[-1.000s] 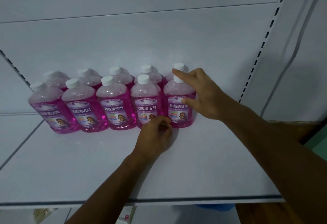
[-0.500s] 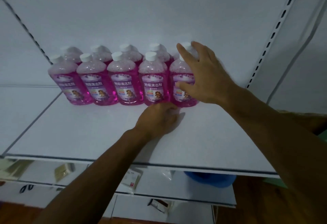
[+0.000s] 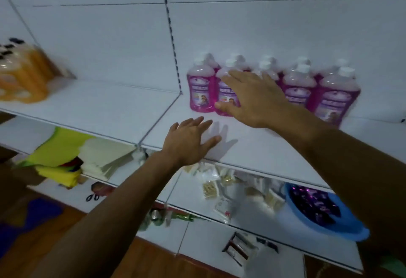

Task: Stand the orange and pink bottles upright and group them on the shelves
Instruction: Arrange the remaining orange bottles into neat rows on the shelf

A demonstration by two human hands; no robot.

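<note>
White shelf [image 3: 252, 146]: pink bottles [image 3: 201, 89] stand grouped. Both grips spread open and empty, right hand [image 3: 254, 97] close enough to topple the front row; left hand [image 3: 189, 139] hovers.

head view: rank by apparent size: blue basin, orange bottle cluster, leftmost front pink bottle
1. blue basin, though part hidden by the arm.
2. orange bottle cluster, cut by the frame edge and blurred, so close to the basin.
3. leftmost front pink bottle.

Retail shop: white slotted metal shelving [image 3: 252, 146]; identical pink bottles [image 3: 201, 89] ranked beyond the hands; packaged sundries [image 3: 211, 187] and blue basin [image 3: 351, 231] on shelves below them
</note>
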